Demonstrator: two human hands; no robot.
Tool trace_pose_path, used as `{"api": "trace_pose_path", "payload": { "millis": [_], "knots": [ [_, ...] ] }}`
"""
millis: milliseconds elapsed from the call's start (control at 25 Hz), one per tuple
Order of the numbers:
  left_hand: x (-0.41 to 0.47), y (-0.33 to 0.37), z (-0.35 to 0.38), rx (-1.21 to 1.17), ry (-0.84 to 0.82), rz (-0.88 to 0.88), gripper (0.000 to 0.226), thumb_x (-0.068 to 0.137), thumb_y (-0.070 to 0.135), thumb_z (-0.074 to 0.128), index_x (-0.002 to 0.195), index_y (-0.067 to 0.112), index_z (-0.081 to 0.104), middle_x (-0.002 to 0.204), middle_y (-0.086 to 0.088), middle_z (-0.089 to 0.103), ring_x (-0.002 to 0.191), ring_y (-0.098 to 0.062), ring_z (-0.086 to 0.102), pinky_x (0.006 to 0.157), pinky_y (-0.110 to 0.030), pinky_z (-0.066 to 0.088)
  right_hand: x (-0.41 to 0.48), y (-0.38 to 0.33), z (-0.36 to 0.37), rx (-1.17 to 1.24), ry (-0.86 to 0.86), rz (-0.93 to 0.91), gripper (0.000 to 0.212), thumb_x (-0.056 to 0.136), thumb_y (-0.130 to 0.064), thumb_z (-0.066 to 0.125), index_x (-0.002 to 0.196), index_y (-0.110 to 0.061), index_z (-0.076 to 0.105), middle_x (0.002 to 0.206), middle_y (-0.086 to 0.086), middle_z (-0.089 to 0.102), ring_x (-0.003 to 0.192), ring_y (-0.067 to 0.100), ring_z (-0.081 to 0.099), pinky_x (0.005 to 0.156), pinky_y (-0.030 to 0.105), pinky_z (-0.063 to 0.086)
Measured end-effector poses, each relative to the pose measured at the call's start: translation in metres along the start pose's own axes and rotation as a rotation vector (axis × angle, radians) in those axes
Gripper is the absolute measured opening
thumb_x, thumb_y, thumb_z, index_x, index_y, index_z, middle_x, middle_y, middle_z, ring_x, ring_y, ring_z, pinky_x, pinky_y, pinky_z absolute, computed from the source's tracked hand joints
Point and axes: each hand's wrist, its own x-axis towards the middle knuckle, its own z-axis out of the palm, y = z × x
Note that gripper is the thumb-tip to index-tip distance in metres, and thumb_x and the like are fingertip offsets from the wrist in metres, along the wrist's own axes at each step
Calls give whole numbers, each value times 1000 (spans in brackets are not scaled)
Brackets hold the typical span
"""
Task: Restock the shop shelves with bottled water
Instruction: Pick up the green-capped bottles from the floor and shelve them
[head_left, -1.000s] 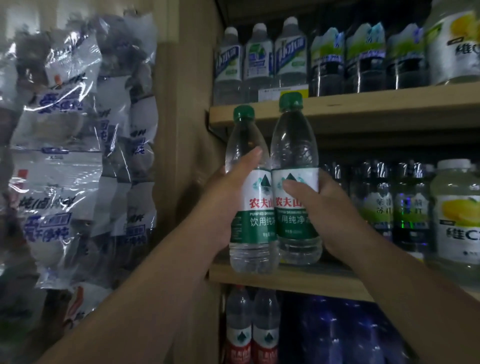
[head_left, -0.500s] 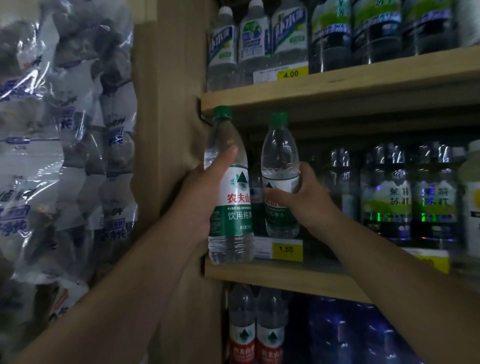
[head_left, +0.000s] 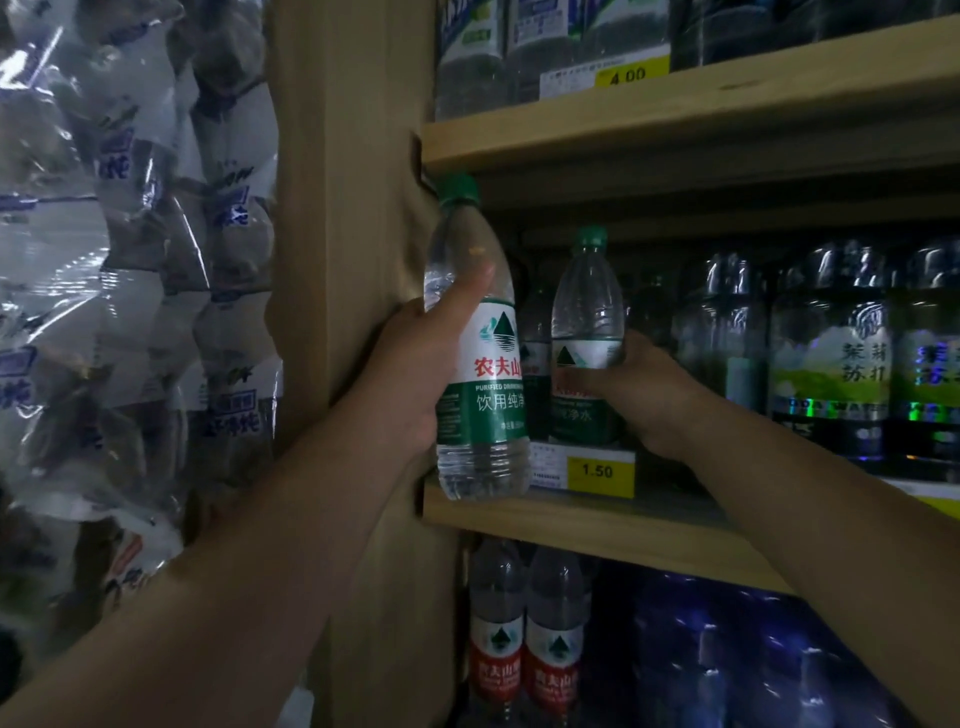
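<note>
My left hand (head_left: 415, 374) grips a green-capped water bottle (head_left: 480, 374) with a green and white label, held upright at the front left corner of the middle wooden shelf (head_left: 597, 525), its base just above the shelf edge. My right hand (head_left: 639, 395) holds a second, matching bottle (head_left: 587, 312) deeper inside the shelf, behind the yellow 1.50 price tag (head_left: 600, 472). Another green-label bottle (head_left: 535, 364) stands between them further back.
Dark soda-water bottles (head_left: 831, 358) fill the middle shelf to the right. The upper shelf (head_left: 675, 98) carries more bottles and a 4.00 tag. Red-label bottles (head_left: 524, 639) stand on the shelf below. A wooden post (head_left: 337, 260) and stacked plastic-wrapped packs (head_left: 130, 260) are at left.
My right hand has pushed its bottle further back into the middle shelf. My left hand's bottle has stayed near the shelf's front left corner as the view moved closer.
</note>
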Motion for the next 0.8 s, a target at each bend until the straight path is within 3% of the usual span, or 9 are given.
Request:
{"api": "trace_pose_path", "payload": {
  "millis": [120, 240, 400, 600, 800],
  "knots": [
    [4, -1, 3, 23, -2, 45, 29, 85, 45, 67, 90, 17, 66, 75, -5, 74, 65, -19, 72, 62, -32, 56, -1, -1, -4, -107, 4, 29, 67, 71, -17, 85, 127, -16, 47, 115, 1, 65, 102, 18, 63, 82, 32, 54],
    [9, -2, 7, 37, 22, 97, 23, 86, 39, 68, 92, 18, 68, 78, -3, 75, 69, -18, 73, 66, -32, 56, -3, 1, -3, -185, 50, -3, 89, 71, -15, 85, 139, -17, 28, 122, 1, 56, 111, 21, 56, 94, 36, 49],
    [15, -3, 20, 11, 77, 204, 18, 86, 32, 69, 96, 17, 69, 87, -4, 77, 78, -20, 74, 72, -34, 59, -3, 4, -3, -152, 41, -11, 94, 72, -11, 84, 144, -18, 24, 123, 1, 55, 111, 20, 55, 93, 33, 47],
    [27, -2, 24, 25, 178, 473, 48, 74, 36, 79, 111, 11, 63, 100, -6, 74, 91, -21, 73, 74, -33, 57, -4, 5, -2, -134, 39, -9, 94, 72, -11, 84, 145, -20, 25, 122, 0, 56, 109, 18, 55, 88, 30, 46],
    [38, -21, 29, 130, 202, 397, 51, 72, 38, 79, 114, 13, 64, 102, -4, 75, 93, -20, 73, 80, -42, 59, -5, 5, -2, -125, 45, -28, 93, 74, -11, 83, 146, -19, 24, 119, -3, 57, 106, 15, 55, 86, 28, 46]
  ]
}}
